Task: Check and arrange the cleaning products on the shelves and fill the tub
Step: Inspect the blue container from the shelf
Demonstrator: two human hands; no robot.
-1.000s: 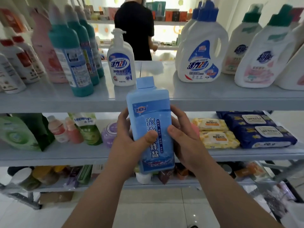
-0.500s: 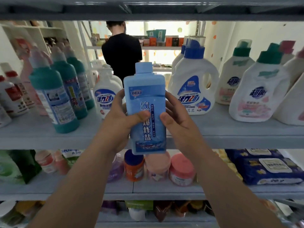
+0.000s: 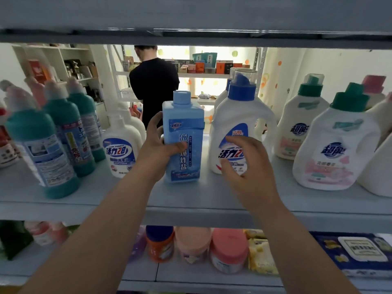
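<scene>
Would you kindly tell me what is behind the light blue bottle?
Past the light blue bottle, gripped by the left hand, stands a person in black; the shelf behind it is covered.

Left hand (image 3: 158,145) grips the blue bottle (image 3: 184,132), thumb across the label, and the bottle's upright on the grey shelf (image 3: 191,198) between the pump bottle (image 3: 121,151) and the white detergent jug (image 3: 239,115). Right hand (image 3: 248,166) hovers clear of it, fingers loose, in front of that jug.

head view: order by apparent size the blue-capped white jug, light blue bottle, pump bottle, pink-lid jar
1. blue-capped white jug
2. light blue bottle, slightly nearer the camera
3. pump bottle
4. pink-lid jar, only a little smaller-looking, so unsure
</scene>
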